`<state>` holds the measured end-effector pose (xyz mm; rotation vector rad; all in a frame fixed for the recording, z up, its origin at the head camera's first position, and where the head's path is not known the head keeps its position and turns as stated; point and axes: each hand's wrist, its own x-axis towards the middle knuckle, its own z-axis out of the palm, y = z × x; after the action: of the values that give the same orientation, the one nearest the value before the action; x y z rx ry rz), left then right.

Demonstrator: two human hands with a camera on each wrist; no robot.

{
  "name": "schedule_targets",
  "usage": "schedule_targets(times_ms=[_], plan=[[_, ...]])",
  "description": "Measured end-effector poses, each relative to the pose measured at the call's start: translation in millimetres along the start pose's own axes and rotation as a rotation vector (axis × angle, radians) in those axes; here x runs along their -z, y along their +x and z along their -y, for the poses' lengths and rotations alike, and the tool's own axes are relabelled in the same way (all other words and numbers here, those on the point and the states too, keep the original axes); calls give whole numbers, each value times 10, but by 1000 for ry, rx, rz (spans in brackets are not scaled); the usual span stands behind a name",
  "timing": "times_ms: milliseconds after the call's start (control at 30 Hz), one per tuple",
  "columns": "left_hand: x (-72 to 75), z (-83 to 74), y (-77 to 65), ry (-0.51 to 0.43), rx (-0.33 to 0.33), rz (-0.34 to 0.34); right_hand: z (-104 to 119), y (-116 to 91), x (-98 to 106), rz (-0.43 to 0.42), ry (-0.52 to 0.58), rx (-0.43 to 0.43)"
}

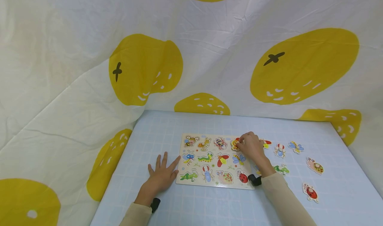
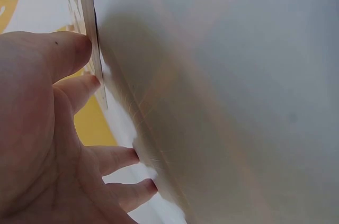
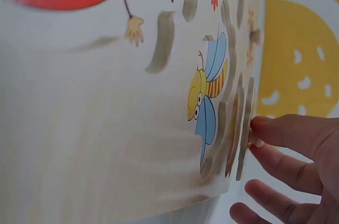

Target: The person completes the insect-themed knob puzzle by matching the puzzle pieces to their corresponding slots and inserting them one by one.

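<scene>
A wooden insect puzzle board (image 1: 213, 184) lies on the table, with pictured insects in rows. My left hand (image 1: 162, 177) rests spread at the board's left edge; in the left wrist view its thumb (image 2: 69, 54) and one finger touch that edge. At the board's top right corner, my right hand (image 1: 251, 148) pinches a yellow and red puzzle piece (image 1: 235, 144) between thumb and fingertips. The right wrist view shows this piece (image 3: 245, 134) edge-on, just over the board's surface; whether it is seated in its slot is hard to tell. A printed blue-winged insect (image 3: 212, 89) shows in a nearby recess.
Loose pieces lie right of the board: a beetle (image 1: 280, 151), a blue-winged insect (image 1: 296, 147), a snail (image 1: 315, 166), a ladybug (image 1: 310, 192) and a green grasshopper (image 1: 281, 169). My right forearm partly covers others. A white curtain (image 1: 215, 66) with yellow fruit surrounds the table.
</scene>
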<state>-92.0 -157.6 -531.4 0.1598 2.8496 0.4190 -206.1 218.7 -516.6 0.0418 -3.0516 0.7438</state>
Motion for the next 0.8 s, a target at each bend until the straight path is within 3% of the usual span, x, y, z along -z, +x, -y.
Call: schedule_targets(times_ms=[800], plan=[[-23,5,16,12,6,6,25,30,-32,37,-9,-17]])
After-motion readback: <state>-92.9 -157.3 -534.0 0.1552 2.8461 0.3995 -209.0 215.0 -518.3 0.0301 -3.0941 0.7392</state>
